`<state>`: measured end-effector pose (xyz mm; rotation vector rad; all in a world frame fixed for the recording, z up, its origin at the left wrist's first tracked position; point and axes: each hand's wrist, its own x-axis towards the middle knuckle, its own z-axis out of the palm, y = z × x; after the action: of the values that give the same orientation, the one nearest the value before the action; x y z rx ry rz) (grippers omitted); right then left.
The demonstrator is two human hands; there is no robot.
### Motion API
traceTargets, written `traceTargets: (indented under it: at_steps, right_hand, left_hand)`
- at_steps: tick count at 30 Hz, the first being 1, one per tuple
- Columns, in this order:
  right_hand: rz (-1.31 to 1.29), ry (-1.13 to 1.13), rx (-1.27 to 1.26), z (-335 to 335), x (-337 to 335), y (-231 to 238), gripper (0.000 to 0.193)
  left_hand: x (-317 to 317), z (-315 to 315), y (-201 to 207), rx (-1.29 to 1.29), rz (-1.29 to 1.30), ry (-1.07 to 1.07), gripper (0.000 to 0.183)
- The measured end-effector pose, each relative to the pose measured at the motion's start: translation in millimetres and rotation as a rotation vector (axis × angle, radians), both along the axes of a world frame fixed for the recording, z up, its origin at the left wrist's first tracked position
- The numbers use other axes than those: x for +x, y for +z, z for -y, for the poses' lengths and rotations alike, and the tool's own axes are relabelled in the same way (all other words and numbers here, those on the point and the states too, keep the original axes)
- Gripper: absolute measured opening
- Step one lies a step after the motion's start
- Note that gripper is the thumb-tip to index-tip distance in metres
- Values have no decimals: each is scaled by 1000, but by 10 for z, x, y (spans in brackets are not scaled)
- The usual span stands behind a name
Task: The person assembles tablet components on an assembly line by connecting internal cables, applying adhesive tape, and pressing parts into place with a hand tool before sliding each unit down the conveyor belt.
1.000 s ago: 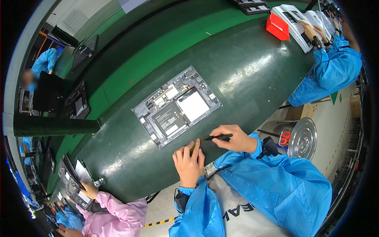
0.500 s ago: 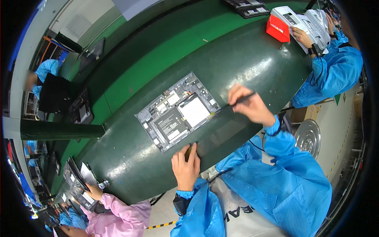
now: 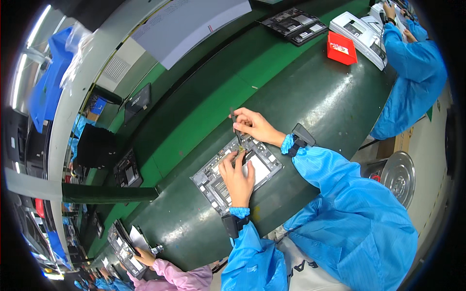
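An opened laptop base (image 3: 208, 177) lies on the green bench, its circuit board, battery and a white rectangular part exposed. My left hand (image 3: 237, 182) rests over its middle, fingers apart, fingertips by the small yellowish wires (image 3: 241, 148) near the board. Part of the battery is hidden under this hand. Above the far edge of the base, my right hand (image 3: 257, 128) is closed on a slim black tool (image 3: 234, 119), held steeply with its lower end down at the wires. Whether the tip touches them, I cannot tell.
At far right stand a red bin (image 3: 341, 52) and a stack of pale casings (image 3: 357, 36) beside a blue-sleeved person. More opened laptops (image 3: 291, 25) lie on the far green surface. At lower left, a pink-sleeved person's hand (image 3: 144, 257) holds another laptop. A green post (image 3: 111, 193) juts in from the left.
My right hand has moved left with the slim black tool, from beside the laptop base to above its far edge. My left hand has moved from the near edge onto its middle. The view has shifted.
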<state>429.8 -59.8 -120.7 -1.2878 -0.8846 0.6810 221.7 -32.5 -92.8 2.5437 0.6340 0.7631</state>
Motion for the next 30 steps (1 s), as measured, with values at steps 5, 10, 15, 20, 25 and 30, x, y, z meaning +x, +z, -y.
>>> traceTargets:
  at_steps: [5,10,15,20,25,30]
  right_hand:
    - [143,-20,-12,-1,-72,112,38]
    - [273,-47,-25,-46,-134,86,40]
    - [338,-59,-52,-65,-159,43,38]
    - [404,-56,-64,-35,-160,66,38]
    - [452,-55,-72,-35,-166,74,37]
    - [431,-69,-65,-21,-159,84,36]
  left_hand:
    - [15,0,6,76,-52,-76,34]
    - [38,-12,-24,139,-55,-91,37]
    - [24,-1,-22,134,-78,-73,38]
    - [33,7,-44,123,-70,-74,37]
    - [21,18,-45,81,-103,-66,36]
    - [53,19,-27,180,-93,-93,35]
